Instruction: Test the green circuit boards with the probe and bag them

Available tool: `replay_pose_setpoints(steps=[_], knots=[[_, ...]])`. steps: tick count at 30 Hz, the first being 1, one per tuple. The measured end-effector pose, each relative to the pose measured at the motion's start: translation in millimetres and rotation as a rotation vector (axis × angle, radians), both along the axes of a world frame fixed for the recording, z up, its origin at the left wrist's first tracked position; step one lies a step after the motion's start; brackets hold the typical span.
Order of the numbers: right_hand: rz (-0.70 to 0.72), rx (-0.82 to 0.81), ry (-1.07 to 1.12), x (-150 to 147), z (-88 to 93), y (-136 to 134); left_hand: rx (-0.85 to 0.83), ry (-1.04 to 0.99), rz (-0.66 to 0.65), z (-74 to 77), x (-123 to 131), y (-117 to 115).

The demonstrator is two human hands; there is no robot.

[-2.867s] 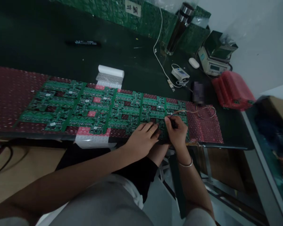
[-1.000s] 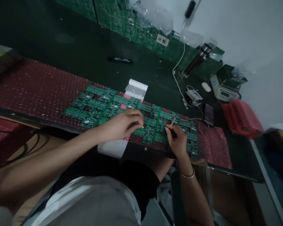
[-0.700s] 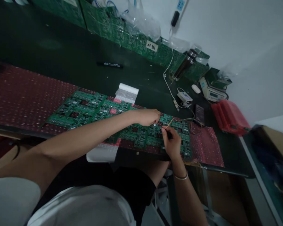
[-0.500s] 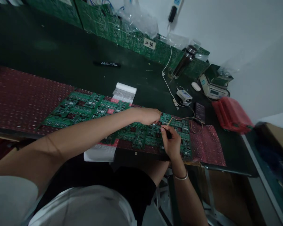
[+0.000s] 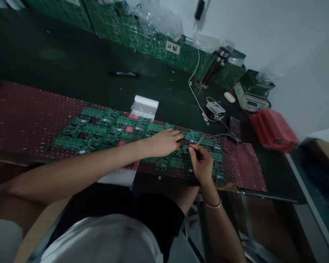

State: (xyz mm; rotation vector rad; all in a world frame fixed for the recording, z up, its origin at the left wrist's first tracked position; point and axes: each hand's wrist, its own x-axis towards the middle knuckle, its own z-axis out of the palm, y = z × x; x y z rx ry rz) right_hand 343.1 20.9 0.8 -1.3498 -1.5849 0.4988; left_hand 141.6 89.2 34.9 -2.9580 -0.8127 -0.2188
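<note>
Green circuit boards (image 5: 80,135) lie in a row of joined panels across the bench. My left hand (image 5: 164,142), with a ring on one finger, rests palm down over the panels right of the middle. Its fingers are bent loosely on the boards, and the tips are partly hidden. Close to its right, my right hand (image 5: 203,164) is closed, thumb and forefinger pinching the end of a thin wire cable (image 5: 200,141) above the boards. The cable runs back toward a small white device (image 5: 215,109) with a screen. The cable's tip is too small to make out.
Red bubble wrap (image 5: 30,113) lies beneath the boards. A white roll (image 5: 146,101) and a black marker (image 5: 124,74) are behind them. Toward the right are a phone (image 5: 234,128), a flask (image 5: 215,67), a mouse (image 5: 229,97), a scale (image 5: 249,100) and red wrapped packs (image 5: 275,129).
My left hand has drawn back left and slightly toward me, its fingers now resting over the boards. My right hand keeps its pinch on the cable; the view has shifted slightly.
</note>
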Motion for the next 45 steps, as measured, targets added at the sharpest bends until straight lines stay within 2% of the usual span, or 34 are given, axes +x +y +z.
replay_pose_setpoints(steps=[4, 7, 10, 13, 16, 20, 25, 30, 34, 39, 45], knots=[[-0.010, 0.000, 0.060, 3, 17.0, 6, -0.025, -0.067, 0.016, -9.0, -7, -9], [0.018, -0.035, 0.151, -4, 35.0, 24, -0.077, -0.085, 0.035, -8.8, -8, -9], [0.148, -0.100, 0.219, -20, 42.5, 53, -0.061, -0.075, 0.070, -4.8, -8, -20], [0.296, -0.161, 0.228, -39, 36.2, 80, -0.031, -0.129, 0.101, -0.9, -16, -49], [0.332, -0.157, 0.083, -54, 25.5, 99, -0.060, -0.204, 0.104, 3.0, -37, -87], [0.306, 0.009, -0.299, -63, 17.7, 110, -0.121, -0.285, 0.168, 7.2, -77, -124], [0.291, 0.121, -0.526, -66, 13.6, 114, -0.107, -0.405, 0.311, 1.9, -127, -143], [0.316, 0.151, -0.574, -64, 12.1, 114, -0.136, -0.479, 0.415, -8.7, -153, -151], [0.311, 0.175, -0.611, -64, 11.4, 113, -0.150, -0.554, 0.451, -12.0, -155, -156], [0.316, 0.194, -0.598, -63, 6.4, 115, -0.168, -0.610, 0.466, -15.4, -146, -159], [0.293, 0.156, -0.463, -60, 0.2, 117, -0.112, -0.582, 0.395, -31.1, -133, -158]])
